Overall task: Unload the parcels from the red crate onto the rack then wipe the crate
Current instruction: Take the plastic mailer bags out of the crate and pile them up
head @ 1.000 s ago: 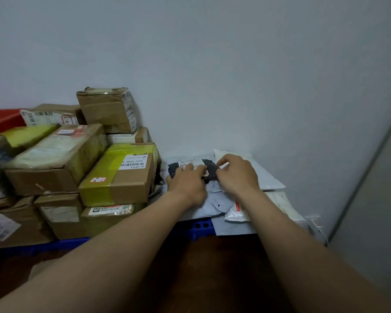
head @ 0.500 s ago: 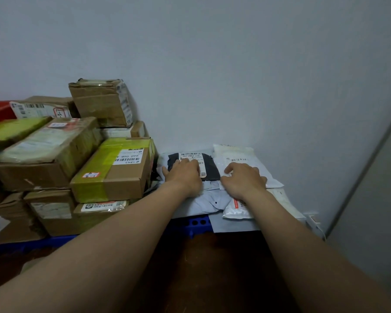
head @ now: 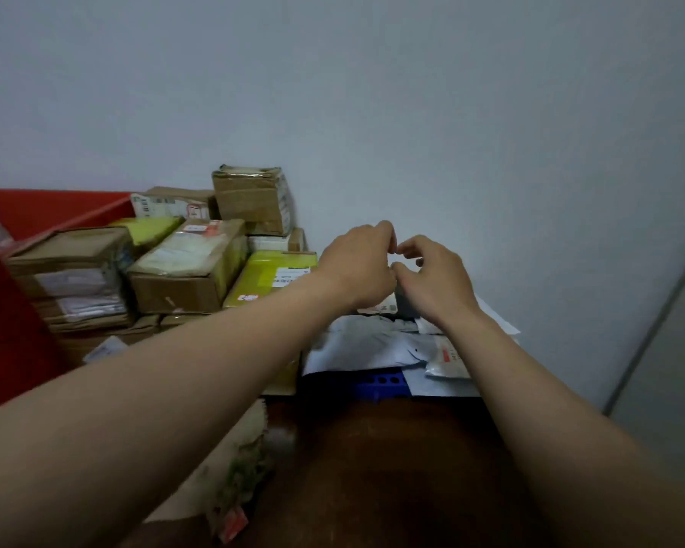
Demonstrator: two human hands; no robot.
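Above soft, flat white plastic mailers (head: 356, 346) beside taped brown cardboard boxes (head: 254, 203), my left hand (head: 356, 267) and right hand (head: 432, 280) hover loosely curled, empty.

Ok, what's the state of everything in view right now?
Left hand: above the mailers, fingers loosely curled, holding nothing.
Right hand: likewise, fingertips near the left's.
Mailers: lying flat, piled on the rack.
Rack: loaded, blue edge showing.
Boxes: stacked, taped shut.
Crate: beside the boxes, inside mostly out of view.
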